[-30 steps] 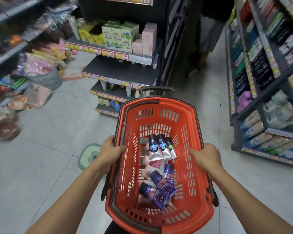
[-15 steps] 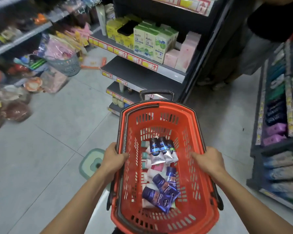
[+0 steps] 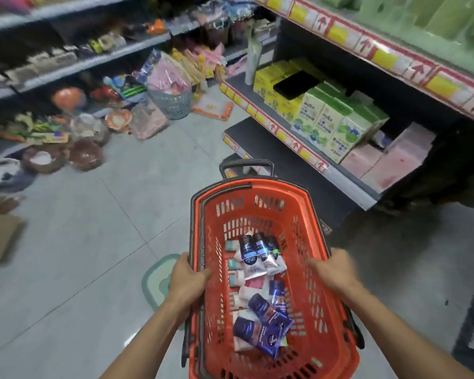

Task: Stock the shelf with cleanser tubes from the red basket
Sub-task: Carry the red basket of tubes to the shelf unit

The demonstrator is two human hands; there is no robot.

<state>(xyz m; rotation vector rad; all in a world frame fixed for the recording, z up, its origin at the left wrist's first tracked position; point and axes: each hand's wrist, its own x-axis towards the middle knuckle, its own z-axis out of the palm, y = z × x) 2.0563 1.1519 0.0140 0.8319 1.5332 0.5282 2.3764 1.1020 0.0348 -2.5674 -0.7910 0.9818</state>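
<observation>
The red basket (image 3: 309, 203) hangs in front of me, carried by both hands. My left hand (image 3: 186, 280) grips its left rim with the fingers curled over the edge. My right hand (image 3: 333, 270) grips the right rim the same way. Inside lie several cleanser tubes: white ones with dark blue caps (image 3: 251, 254) near the middle, dark blue ones (image 3: 263, 328) closer to me, and some pale pink and teal ones beneath them. The grey shelf unit (image 3: 255, 132) with red and yellow price strips stands just beyond the basket, to the right.
Green and yellow boxes (image 3: 331, 121) and pink boxes (image 3: 389, 157) fill the shelf's middle tier. A black phone-like object (image 3: 296, 84) lies on the yellow boxes. Packaged goods and a grey wire basket (image 3: 171, 101) crowd the floor at left. A green mat (image 3: 156, 280) lies below my left hand.
The view has swung left and closer to the shelf unit, which now fills the upper right. Both hands keep the same grip on the basket rims.
</observation>
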